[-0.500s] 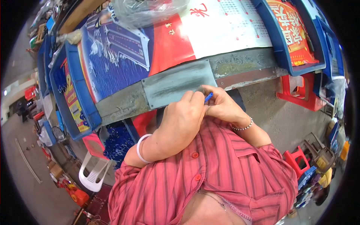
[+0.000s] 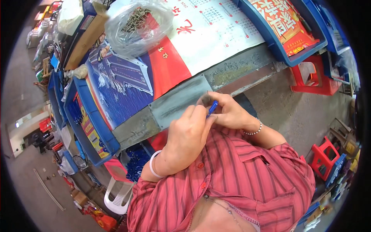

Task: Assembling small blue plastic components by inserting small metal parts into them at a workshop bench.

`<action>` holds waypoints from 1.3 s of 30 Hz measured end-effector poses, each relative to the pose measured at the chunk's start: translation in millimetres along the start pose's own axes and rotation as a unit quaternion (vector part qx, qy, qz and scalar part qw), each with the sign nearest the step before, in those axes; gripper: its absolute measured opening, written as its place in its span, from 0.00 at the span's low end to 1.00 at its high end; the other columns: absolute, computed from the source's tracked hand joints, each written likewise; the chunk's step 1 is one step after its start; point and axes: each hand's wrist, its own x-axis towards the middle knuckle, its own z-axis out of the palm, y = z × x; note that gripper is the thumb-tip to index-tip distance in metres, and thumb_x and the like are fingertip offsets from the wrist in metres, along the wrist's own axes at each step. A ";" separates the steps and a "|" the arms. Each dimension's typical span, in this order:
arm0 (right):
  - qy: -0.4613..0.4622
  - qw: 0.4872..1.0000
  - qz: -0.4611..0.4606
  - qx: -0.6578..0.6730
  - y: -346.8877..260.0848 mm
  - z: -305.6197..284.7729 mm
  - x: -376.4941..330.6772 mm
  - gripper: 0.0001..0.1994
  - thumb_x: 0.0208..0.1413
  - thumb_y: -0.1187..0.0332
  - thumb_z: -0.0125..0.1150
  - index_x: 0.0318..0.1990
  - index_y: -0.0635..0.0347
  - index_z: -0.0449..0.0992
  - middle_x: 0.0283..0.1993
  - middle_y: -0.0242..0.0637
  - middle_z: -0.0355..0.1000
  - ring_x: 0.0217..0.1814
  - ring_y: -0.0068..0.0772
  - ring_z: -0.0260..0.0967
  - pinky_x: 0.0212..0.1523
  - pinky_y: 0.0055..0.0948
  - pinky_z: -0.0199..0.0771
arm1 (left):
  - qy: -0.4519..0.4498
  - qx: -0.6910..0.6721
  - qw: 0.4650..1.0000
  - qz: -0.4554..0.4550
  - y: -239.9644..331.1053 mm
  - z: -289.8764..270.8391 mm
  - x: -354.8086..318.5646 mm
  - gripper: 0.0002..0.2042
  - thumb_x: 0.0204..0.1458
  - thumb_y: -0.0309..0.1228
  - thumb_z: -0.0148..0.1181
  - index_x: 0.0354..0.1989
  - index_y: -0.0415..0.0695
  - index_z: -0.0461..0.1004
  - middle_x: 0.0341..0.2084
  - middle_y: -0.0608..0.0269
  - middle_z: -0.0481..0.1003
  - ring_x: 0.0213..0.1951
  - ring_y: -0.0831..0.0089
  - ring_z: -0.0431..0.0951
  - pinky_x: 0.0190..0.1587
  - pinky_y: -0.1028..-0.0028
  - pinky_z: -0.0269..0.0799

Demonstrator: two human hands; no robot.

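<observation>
Close to my chest, my left hand [image 2: 188,130] and my right hand [image 2: 232,113] meet with their fingers closed around a small, narrow blue part [image 2: 212,108]. It sticks up at a slant between the fingertips; its lower end is hidden, so I cannot tell its exact kind. The right fingertips are smudged dark grey. Just beyond the hands lies a grey metal plate [image 2: 174,101] with dark streaks, fixed at the table's front edge.
A clear plastic bag of small metal pieces [image 2: 137,21] lies on a poster [image 2: 127,83]. Blue trays stand left [image 2: 110,141] and right [image 2: 286,60], the right one holding an orange packet [image 2: 295,40]. Many blue parts [image 2: 137,160] sit below the table, and a red stool [image 2: 319,79] stands at right.
The view has turned, bringing more of the bag of metal pieces into sight. Both hands still hold the blue part, which now shows more of its length between the fingers.
</observation>
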 end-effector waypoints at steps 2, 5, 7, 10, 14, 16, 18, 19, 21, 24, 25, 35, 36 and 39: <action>-0.016 1.000 0.003 -0.011 -1.0 -3.9 -2.3 0.14 0.46 0.71 0.67 0.38 0.64 0.70 0.30 0.27 0.67 0.33 0.16 0.61 0.35 0.21 0.65 | -0.008 0.008 1.000 0.001 2.2 -0.7 0.3 0.07 0.47 0.25 0.62 0.29 0.36 0.70 0.25 0.50 0.72 0.26 0.52 0.74 0.27 0.63 0.69; -0.032 0.999 0.012 -0.030 -0.2 -7.1 -3.8 0.12 0.47 0.73 0.66 0.36 0.63 0.69 0.30 0.25 0.66 0.33 0.13 0.59 0.34 0.19 0.64 | -0.003 0.014 1.000 0.001 2.4 1.8 2.1 0.07 0.47 0.25 0.62 0.29 0.36 0.70 0.25 0.50 0.72 0.26 0.52 0.74 0.27 0.63 0.69; -0.032 0.999 0.017 -0.037 -0.3 -5.8 -4.1 0.09 0.48 0.77 0.64 0.35 0.63 0.68 0.29 0.24 0.66 0.33 0.11 0.58 0.32 0.17 0.63 | -0.005 0.011 1.000 0.000 2.4 2.4 3.1 0.07 0.47 0.25 0.62 0.29 0.36 0.70 0.24 0.50 0.72 0.26 0.52 0.74 0.27 0.63 0.69; -0.001 0.996 -0.016 -0.092 0.9 -3.2 -5.7 0.09 0.47 0.77 0.64 0.33 0.62 0.68 0.27 0.22 0.64 0.30 0.10 0.57 0.29 0.16 0.62 | -0.007 0.002 1.000 -0.004 2.0 3.4 3.1 0.07 0.46 0.25 0.62 0.29 0.36 0.70 0.24 0.50 0.72 0.26 0.52 0.74 0.27 0.63 0.68; 0.013 0.995 0.058 -0.076 11.6 -3.2 -8.1 0.12 0.44 0.77 0.66 0.35 0.61 0.68 0.30 0.22 0.62 0.33 0.11 0.56 0.34 0.16 0.63 | -0.022 -0.006 1.000 -0.017 1.2 3.7 3.8 0.07 0.46 0.25 0.62 0.29 0.36 0.70 0.24 0.49 0.72 0.26 0.52 0.74 0.28 0.63 0.69; 0.016 0.996 0.069 -0.055 14.2 -1.6 -7.9 0.12 0.44 0.80 0.64 0.35 0.60 0.68 0.30 0.21 0.62 0.34 0.10 0.57 0.34 0.16 0.63 | -0.022 -0.009 1.000 -0.018 -0.4 3.9 3.8 0.07 0.46 0.25 0.62 0.30 0.36 0.70 0.24 0.49 0.72 0.26 0.52 0.74 0.28 0.63 0.69; 0.020 0.995 0.081 -0.048 15.1 -0.9 -7.6 0.12 0.43 0.82 0.63 0.35 0.60 0.68 0.31 0.21 0.62 0.34 0.10 0.57 0.34 0.16 0.63 | -0.022 -0.012 0.999 -0.019 -2.1 4.6 3.1 0.07 0.46 0.25 0.62 0.30 0.36 0.71 0.24 0.49 0.72 0.27 0.52 0.74 0.28 0.63 0.69; 0.018 0.995 0.082 -0.049 14.9 -0.2 -7.6 0.12 0.43 0.82 0.63 0.35 0.60 0.68 0.31 0.21 0.62 0.34 0.10 0.57 0.34 0.16 0.63 | -0.021 -0.010 1.000 -0.015 -3.1 5.1 2.6 0.07 0.46 0.25 0.62 0.30 0.36 0.71 0.24 0.49 0.72 0.27 0.52 0.74 0.28 0.63 0.69; 0.022 0.997 0.076 -0.018 13.9 1.4 -7.6 0.12 0.43 0.81 0.63 0.35 0.60 0.68 0.31 0.21 0.62 0.34 0.10 0.57 0.34 0.16 0.63 | -0.018 -0.010 1.000 -0.011 -4.7 5.6 1.8 0.07 0.46 0.25 0.62 0.30 0.36 0.71 0.24 0.48 0.72 0.27 0.52 0.74 0.29 0.63 0.69; 0.029 0.994 0.076 -0.070 13.6 1.6 -7.6 0.12 0.43 0.81 0.63 0.35 0.60 0.68 0.30 0.21 0.62 0.34 0.10 0.57 0.34 0.16 0.63 | -0.016 -0.010 1.000 0.001 -6.4 5.1 0.9 0.08 0.46 0.25 0.62 0.31 0.36 0.71 0.24 0.48 0.72 0.27 0.52 0.74 0.29 0.63 0.69; 0.027 0.994 0.076 -0.072 11.9 1.8 -7.2 0.12 0.43 0.81 0.63 0.35 0.60 0.68 0.30 0.21 0.62 0.34 0.10 0.57 0.34 0.16 0.63 | -0.018 -0.011 1.000 -0.004 -6.8 4.5 0.5 0.08 0.46 0.25 0.62 0.31 0.36 0.71 0.24 0.49 0.72 0.27 0.52 0.74 0.28 0.63 0.69; 0.005 0.996 0.048 -0.081 1.2 1.7 4.7 0.11 0.48 0.78 0.64 0.35 0.61 0.66 0.26 0.20 0.62 0.27 0.08 0.57 0.24 0.15 0.60 | -0.005 -0.078 0.997 -0.003 -15.9 -3.7 9.4 0.08 0.46 0.25 0.63 0.32 0.35 0.72 0.21 0.52 0.71 0.20 0.63 0.72 0.23 0.69 0.66; 0.006 0.996 0.047 -0.080 0.2 1.9 5.7 0.11 0.48 0.78 0.64 0.35 0.61 0.66 0.27 0.20 0.62 0.28 0.08 0.57 0.24 0.15 0.61 | -0.002 -0.078 0.997 -0.001 -16.7 -4.9 9.9 0.08 0.46 0.25 0.63 0.32 0.35 0.72 0.21 0.52 0.71 0.20 0.63 0.72 0.23 0.69 0.66; -0.001 0.998 0.042 -0.054 -7.9 3.0 10.4 0.12 0.48 0.77 0.65 0.36 0.61 0.66 0.29 0.21 0.63 0.30 0.08 0.57 0.27 0.15 0.62 | 0.004 -0.091 0.996 0.004 -17.6 -8.0 12.0 0.09 0.46 0.26 0.64 0.33 0.35 0.72 0.21 0.53 0.72 0.19 0.66 0.72 0.22 0.70 0.65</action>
